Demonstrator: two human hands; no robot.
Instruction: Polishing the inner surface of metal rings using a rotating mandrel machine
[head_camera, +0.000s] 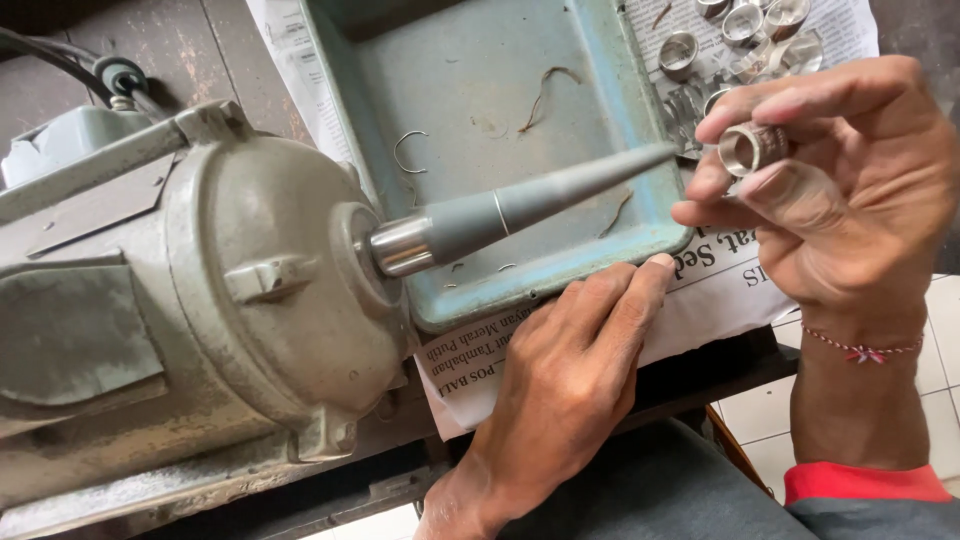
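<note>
Landmark: grey motor (180, 290) with a tapered spindle (520, 205) pointing right.
Right hand (840, 200): pinches a silver ring (752, 148) between thumb and fingers, just beyond the spindle tip.
Left hand (570, 370): flat, palm down, holding nothing, on newspaper (700, 290) below the spindle.
Doing it well: probably keep the ring square to the taper and the fingertips off the spindle.
Surface: blue tray (500, 90) under the spindle; more rings (745, 30) beyond its tip; dark tabletop (150, 30), pale floor tiles (760, 420).

Tapered spindle (520, 205) juts from the motor (200, 290) across the blue tray (480, 60), barring the middle. Tray's far half open; loose rings (745, 30) crowd the newspaper (720, 290) beyond.
</note>
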